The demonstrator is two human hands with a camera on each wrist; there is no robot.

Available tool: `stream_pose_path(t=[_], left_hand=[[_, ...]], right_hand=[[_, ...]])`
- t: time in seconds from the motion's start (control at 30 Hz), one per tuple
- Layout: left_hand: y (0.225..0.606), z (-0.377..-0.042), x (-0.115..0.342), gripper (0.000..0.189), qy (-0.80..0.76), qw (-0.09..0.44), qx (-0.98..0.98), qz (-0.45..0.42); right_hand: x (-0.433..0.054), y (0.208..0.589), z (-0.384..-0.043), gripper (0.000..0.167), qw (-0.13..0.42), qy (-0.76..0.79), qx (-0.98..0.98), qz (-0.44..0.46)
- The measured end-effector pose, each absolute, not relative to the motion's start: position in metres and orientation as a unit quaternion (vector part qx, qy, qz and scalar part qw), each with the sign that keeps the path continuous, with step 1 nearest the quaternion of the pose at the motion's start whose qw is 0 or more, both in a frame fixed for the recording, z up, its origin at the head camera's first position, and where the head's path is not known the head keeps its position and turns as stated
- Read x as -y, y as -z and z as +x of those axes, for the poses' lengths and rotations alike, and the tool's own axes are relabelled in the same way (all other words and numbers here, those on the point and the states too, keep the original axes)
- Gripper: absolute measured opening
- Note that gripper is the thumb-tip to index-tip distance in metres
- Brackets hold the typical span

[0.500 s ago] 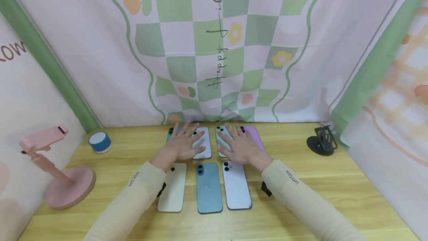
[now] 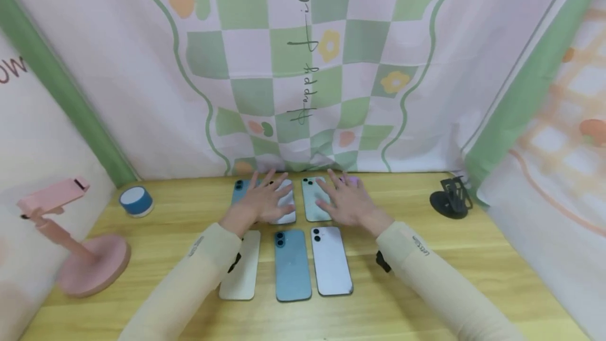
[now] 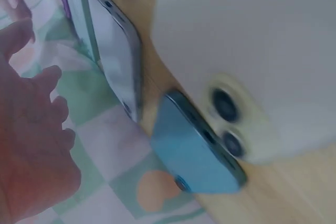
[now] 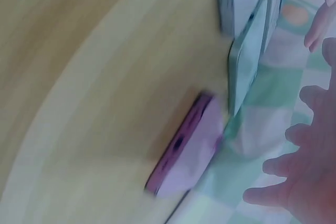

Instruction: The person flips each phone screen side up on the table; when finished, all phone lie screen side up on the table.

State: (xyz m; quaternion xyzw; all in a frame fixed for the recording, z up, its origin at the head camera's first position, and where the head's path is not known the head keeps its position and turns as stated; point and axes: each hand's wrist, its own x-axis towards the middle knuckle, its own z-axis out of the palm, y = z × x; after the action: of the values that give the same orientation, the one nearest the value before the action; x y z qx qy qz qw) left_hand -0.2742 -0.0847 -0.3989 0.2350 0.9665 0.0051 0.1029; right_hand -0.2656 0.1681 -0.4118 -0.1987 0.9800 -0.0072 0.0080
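My left hand (image 2: 258,203), fingers spread and straight, is over the back-left pair of phones: a blue phone (image 2: 239,193) and a pale lavender phone (image 2: 286,217). In the left wrist view that hand appears apart from the phones. My right hand (image 2: 351,203), also spread, overlaps a mint green phone (image 2: 311,201) and mostly covers a purple phone (image 2: 352,179). The right wrist view shows the purple phone (image 4: 194,153) lying apart from the fingers. Nearer to me lie a cream phone (image 2: 243,275), a teal-blue phone (image 2: 293,270) and a whitish phone (image 2: 332,267), all backs up.
At the left of the wooden table (image 2: 402,309) are a pink stand (image 2: 90,267) with a round base and a blue-and-white round container (image 2: 136,201). A black stand (image 2: 452,199) is at the right. A checked curtain (image 2: 293,67) hangs along the back edge.
Both hands have shifted slightly right relative to the phones, still spread. More of the mint green phone shows, and the purple one is more covered. The head view has turned a little.
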Motion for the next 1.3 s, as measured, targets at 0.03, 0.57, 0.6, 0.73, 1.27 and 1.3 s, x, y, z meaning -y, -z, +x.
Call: stream_pose_path(t=[0.03, 0.57, 0.6, 0.73, 1.27, 1.3], left_hand=[[0.398, -0.276, 0.080, 0.070, -0.004, 0.104, -0.965, 0.240], [0.410, -0.299, -0.003, 0.068, -0.041, 0.128, -0.954, 0.267], [0.409, -0.300, -0.008, 0.068, -0.044, 0.127, -0.954, 0.269], [0.411, -0.308, -0.022, 0.065, -0.052, 0.123, -0.952, 0.275], [0.420, -0.327, -0.051, 0.063, -0.047, 0.139, -0.951, 0.274], [0.421, -0.328, -0.052, 0.063, -0.053, 0.143, -0.949, 0.275]], right_hand=[[-0.173, 0.411, -0.265, 0.065, 0.009, 0.016, -0.980, -0.196], [-0.246, 0.422, -0.258, 0.071, 0.091, 0.087, -0.977, -0.172], [-0.248, 0.423, -0.257, 0.072, 0.098, 0.093, -0.976, -0.171], [-0.252, 0.428, -0.256, 0.075, 0.105, 0.092, -0.973, -0.184], [-0.254, 0.434, -0.252, 0.070, 0.076, 0.064, -0.969, -0.228], [-0.254, 0.434, -0.252, 0.070, 0.076, 0.064, -0.968, -0.228]])
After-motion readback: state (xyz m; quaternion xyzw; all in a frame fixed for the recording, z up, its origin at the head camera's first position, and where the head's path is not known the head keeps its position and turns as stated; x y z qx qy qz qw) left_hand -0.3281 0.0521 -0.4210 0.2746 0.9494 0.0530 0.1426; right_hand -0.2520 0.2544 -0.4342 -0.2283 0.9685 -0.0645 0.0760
